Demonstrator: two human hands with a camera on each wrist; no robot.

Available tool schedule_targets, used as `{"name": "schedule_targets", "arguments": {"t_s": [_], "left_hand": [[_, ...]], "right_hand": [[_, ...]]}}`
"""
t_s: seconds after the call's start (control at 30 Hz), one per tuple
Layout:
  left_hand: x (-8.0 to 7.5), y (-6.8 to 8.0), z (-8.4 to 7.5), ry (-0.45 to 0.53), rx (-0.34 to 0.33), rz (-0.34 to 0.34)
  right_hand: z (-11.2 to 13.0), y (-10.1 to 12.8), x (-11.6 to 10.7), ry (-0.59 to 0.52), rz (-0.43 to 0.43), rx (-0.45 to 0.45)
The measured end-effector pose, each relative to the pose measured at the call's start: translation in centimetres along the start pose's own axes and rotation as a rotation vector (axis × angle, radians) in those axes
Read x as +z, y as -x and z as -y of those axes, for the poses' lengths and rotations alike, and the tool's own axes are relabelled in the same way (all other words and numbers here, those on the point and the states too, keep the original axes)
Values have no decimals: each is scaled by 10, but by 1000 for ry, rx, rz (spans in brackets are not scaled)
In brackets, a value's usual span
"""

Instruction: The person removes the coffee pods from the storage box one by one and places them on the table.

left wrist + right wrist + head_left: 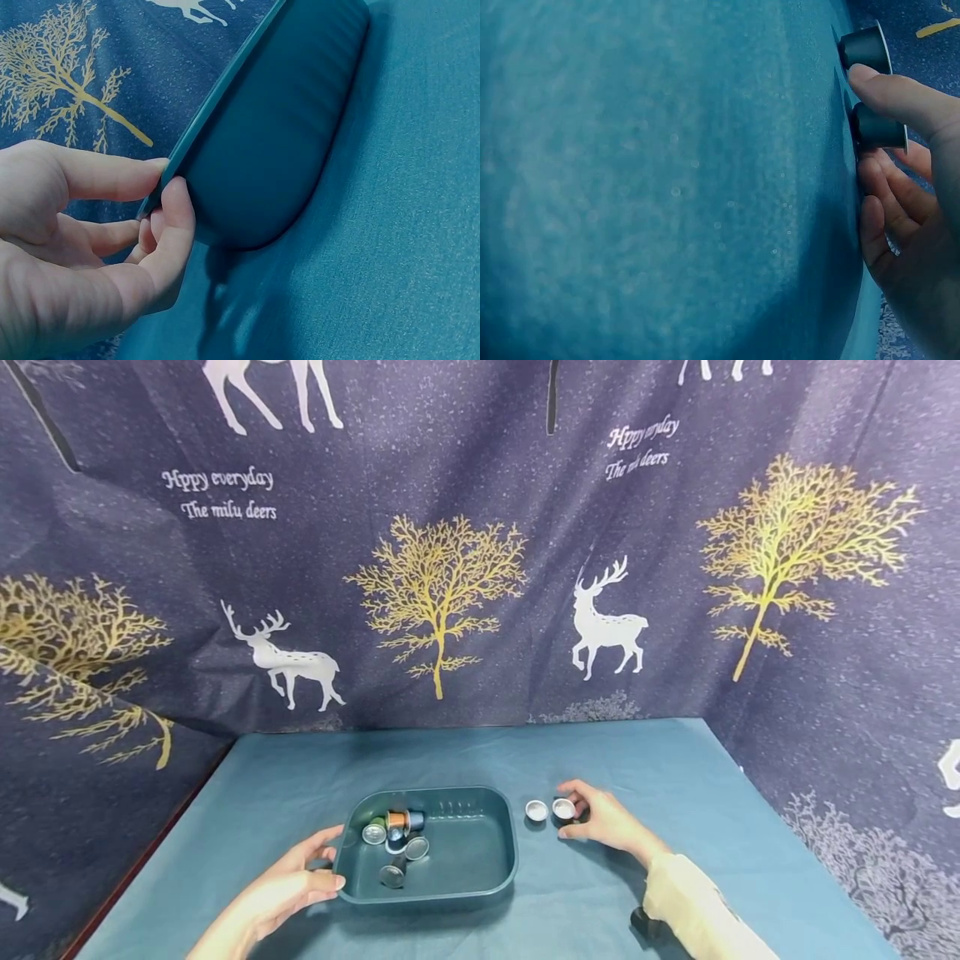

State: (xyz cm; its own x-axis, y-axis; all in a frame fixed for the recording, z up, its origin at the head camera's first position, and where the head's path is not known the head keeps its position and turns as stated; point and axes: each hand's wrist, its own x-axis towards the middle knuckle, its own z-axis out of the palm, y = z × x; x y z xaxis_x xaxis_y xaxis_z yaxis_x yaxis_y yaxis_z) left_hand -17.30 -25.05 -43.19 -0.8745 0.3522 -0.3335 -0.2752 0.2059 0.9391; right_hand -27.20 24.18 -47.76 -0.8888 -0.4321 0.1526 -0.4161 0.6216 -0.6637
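Head view shows a small capsule [564, 811] within the curve of the right hand [611, 821]; whether the fingers press it, I cannot tell. It has a dark body and a pale round lid, and it stands on its narrow end, so perhaps its side is easy to reach. A similar second capsule [536, 812] stands just beside, toward the left hand [288, 881]. That hand pinches the rim of the green tray [465, 852], probably to keep it steady. Inside, nearer the left hand, mixed capsules [395, 836] lie tumbled. Under both hands spreads a blue surface [600, 752].
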Motion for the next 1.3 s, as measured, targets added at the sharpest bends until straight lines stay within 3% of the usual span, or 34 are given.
{"name": "schedule_targets", "arguments": {"t_s": [0.87, 1.3], "left_hand": [[2, 1, -6, -4, -3, 5], [2, 1, -3, 4, 1, 2]], "right_hand": [[0, -3, -3, 19, 45, 24], [-3, -1, -3, -35, 31, 10]]}}
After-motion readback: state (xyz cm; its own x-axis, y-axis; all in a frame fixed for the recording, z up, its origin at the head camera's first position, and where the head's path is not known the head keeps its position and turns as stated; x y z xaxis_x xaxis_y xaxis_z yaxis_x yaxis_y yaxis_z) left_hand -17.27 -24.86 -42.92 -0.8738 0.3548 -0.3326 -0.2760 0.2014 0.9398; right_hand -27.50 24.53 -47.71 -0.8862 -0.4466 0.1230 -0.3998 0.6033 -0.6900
